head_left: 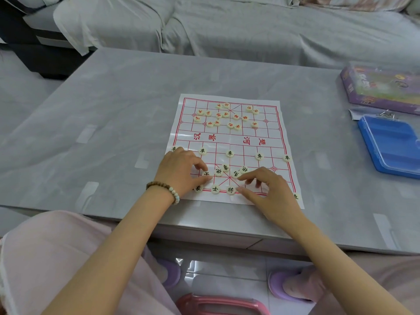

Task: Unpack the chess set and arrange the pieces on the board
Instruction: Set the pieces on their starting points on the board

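A paper chess board (270, 142) with a red grid lies on the grey table. Red-lettered pieces (227, 117) sit in a loose cluster on its far half. Black-lettered pieces stand on the near half, several in a row (230, 153) beside the river line. My left hand (181, 169) rests on the board's near left, thumb and forefinger pinched on one black-lettered piece (206, 174). My right hand (266, 187) hovers at the near right with fingers spread, its forefinger tip next to another black-lettered piece (236, 173). Along the near edge stand further pieces (230, 190).
An open blue plastic case (391, 146) lies at the table's right, with a purple box (381, 87) behind it. A sofa under a grey cover (227, 26) runs along the far side. The table's near edge (204, 226) is just above my knees; a pink stool (218, 303) stands below.
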A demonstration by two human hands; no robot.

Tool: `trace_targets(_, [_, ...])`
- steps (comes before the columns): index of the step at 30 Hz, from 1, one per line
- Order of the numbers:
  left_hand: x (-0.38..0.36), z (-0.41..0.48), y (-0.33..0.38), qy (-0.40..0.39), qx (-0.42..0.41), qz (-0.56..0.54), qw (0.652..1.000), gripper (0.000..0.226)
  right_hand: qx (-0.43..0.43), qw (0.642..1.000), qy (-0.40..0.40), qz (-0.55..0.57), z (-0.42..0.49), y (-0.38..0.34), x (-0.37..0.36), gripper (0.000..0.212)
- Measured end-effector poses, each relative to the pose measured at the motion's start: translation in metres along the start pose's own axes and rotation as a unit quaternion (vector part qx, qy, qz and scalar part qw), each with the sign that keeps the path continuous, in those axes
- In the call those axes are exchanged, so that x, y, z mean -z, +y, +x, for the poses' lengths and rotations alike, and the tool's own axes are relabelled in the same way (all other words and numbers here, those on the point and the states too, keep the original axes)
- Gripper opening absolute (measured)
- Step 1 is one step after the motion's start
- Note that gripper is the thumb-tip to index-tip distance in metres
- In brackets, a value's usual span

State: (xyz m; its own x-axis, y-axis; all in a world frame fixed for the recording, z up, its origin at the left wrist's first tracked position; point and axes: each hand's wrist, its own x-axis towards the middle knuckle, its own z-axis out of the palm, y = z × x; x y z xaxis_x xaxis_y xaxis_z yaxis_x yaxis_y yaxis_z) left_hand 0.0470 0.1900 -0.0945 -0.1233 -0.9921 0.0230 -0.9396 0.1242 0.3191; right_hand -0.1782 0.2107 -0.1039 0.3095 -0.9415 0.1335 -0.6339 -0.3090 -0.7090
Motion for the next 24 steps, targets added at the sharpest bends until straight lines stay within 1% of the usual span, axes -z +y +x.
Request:
trace_targets(4, [0.004,0.004,0.005,-0.009,-0.015,0.035,0.999,0.032,-0.005,0.999,0.036,0.007,0.001,0.006,0.018,0.016])
trace_targets(5, [0.006,0.004,0.007,0.002,-0.017,0.019,1.000,0.033,-0.005,0.999,0.044,0.004,0.001,0.009,0.023,0.016])
trace_targets(7, [0.009,0.002,0.016,0.038,-0.028,-0.057,0.997,0.033,-0.011,0.998,0.058,-0.001,0.000,0.015,0.032,0.016])
trace_targets(8, [0.010,0.001,0.023,0.047,-0.047,-0.095,0.993,0.033,-0.017,0.998,0.063,-0.004,0.000,0.018,0.036,0.015])
trace_targets(10, [0.006,0.001,0.042,0.023,-0.101,-0.110,0.989,0.032,-0.028,0.997,0.068,-0.013,-0.001,0.024,0.041,0.015])
trace_targets(12, [-0.004,0.003,0.062,-0.028,-0.143,-0.068,0.987,0.032,-0.034,0.997,0.069,-0.023,-0.001,0.028,0.045,0.015])
trace_targets(15, [-0.023,0.007,0.076,-0.076,-0.164,-0.018,0.983,0.029,-0.035,0.997,0.065,-0.031,-0.004,0.033,0.048,0.017])
trace_targets(18, [-0.030,0.006,0.074,-0.083,-0.157,-0.025,0.984,0.031,-0.030,0.999,0.030,-0.026,-0.006,0.035,0.049,0.017])
trace_targets(22, [-0.023,-0.001,0.063,-0.056,-0.146,-0.022,0.987,0.043,-0.012,0.994,-0.092,-0.049,-0.004,0.032,0.041,0.021])
trace_targets(24, [-0.019,-0.005,0.054,-0.054,-0.131,-0.023,0.990,0.047,0.005,0.991,-0.120,-0.058,-0.001,0.030,0.035,0.026])
